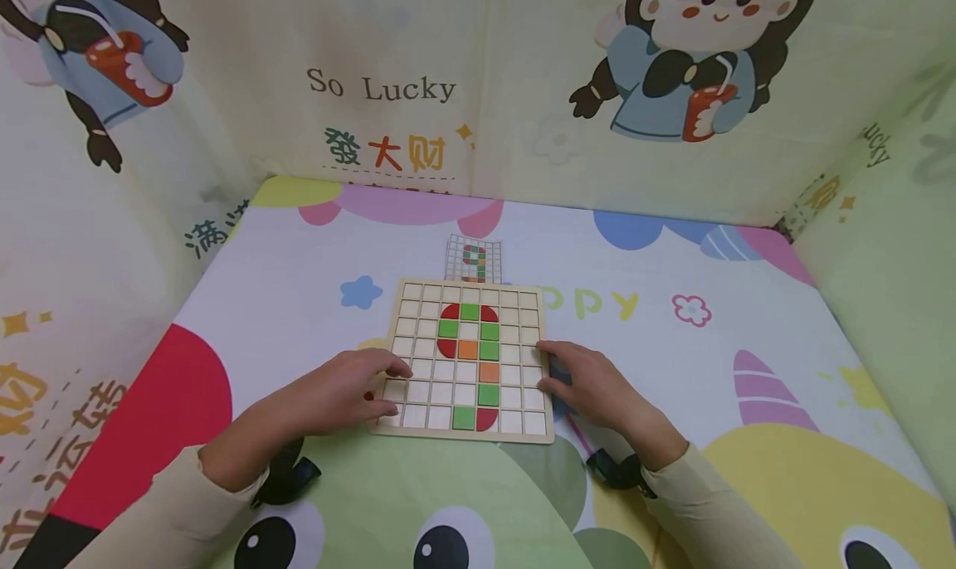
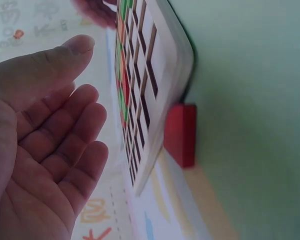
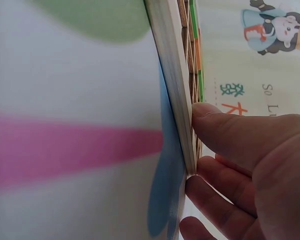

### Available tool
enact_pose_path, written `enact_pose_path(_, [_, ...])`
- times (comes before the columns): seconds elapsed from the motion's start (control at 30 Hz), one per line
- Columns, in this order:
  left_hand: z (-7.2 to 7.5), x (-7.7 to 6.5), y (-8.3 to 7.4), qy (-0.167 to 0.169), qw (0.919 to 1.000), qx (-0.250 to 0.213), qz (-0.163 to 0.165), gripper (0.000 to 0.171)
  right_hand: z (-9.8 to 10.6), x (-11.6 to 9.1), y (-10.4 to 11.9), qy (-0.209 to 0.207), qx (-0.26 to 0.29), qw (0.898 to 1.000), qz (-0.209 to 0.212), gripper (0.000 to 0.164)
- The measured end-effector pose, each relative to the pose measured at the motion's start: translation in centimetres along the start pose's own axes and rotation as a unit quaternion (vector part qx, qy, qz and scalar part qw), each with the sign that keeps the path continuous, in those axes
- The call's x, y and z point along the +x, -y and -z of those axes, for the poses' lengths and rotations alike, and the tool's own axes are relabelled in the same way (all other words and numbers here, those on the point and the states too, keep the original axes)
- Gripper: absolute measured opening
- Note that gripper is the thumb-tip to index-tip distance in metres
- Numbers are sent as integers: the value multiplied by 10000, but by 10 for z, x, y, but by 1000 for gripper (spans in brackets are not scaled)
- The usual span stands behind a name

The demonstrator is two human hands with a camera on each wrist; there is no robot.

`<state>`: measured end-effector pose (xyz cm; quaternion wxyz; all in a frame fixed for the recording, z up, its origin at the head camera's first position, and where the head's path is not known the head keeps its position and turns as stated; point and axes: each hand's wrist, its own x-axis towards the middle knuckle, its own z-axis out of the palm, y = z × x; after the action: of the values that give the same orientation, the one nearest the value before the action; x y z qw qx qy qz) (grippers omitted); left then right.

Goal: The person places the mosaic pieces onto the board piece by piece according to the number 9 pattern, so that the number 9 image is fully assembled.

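Note:
A wooden grid board (image 1: 441,392) lies flat on the table, with green, red and orange tiles set in some of its squares in a shape like a 9. My left hand (image 1: 351,391) is at the board's left edge, thumb and fingers spread apart with nothing between them; the left wrist view shows the palm (image 2: 35,195) off the board. My right hand (image 1: 590,382) touches the right edge with thumb and fingertips, the fingers loosely bent. Beside the board's rim sits a red piece (image 2: 180,135), hidden in the head view.
Behind the board a small grid card (image 1: 493,262) shows a similar coloured pattern, its lower edge covered by the board. The printed tablecloth (image 1: 284,279) has cartoon shapes. Patterned cloth walls (image 1: 515,80) stand at the back and both sides.

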<state>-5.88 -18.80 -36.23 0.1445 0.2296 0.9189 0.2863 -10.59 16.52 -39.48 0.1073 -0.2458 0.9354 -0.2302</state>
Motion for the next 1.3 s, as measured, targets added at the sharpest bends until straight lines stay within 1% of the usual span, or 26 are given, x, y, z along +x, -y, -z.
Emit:
enact_pose_path(0.1, [3,-5,4,-49,10000,7,18,40,0,0,1,4,-3,10000,-14,53])
enact_pose_path(0.23, [4,-9,7,-41,9999,13,149,41,0,0,1,40,1,10000,-72,54])
enact_pose_path(0.33, [3,-12,11,-68,9997,24,243,41,0,0,2,51,10,9999,-86,54])
enact_pose_path(0.5, [1,-18,17,-206,9993,69,288,40,0,-1,2,39,5,10000,-66,53])
enact_pose_path(0.63, [-1,-21,20,-244,9991,35,357,44,0,-1,2,45,-12,10000,-54,53])
enact_pose_path(0.83, [-6,-22,26,-218,9990,-70,394,43,0,-1,2,66,-7,10000,-68,53])
enact_pose_path(1.07, [-10,-21,30,-283,9993,-131,189,32,1,-1,3,79,-13,9999,-107,53])
enact_pose_path(1.2, [-11,-20,30,-340,9991,-102,220,29,1,-1,3,88,-16,9999,-131,53])
enact_pose_path(1.3, [-11,-20,30,-423,9987,45,269,28,1,-1,3,88,-8,9999,-142,54])
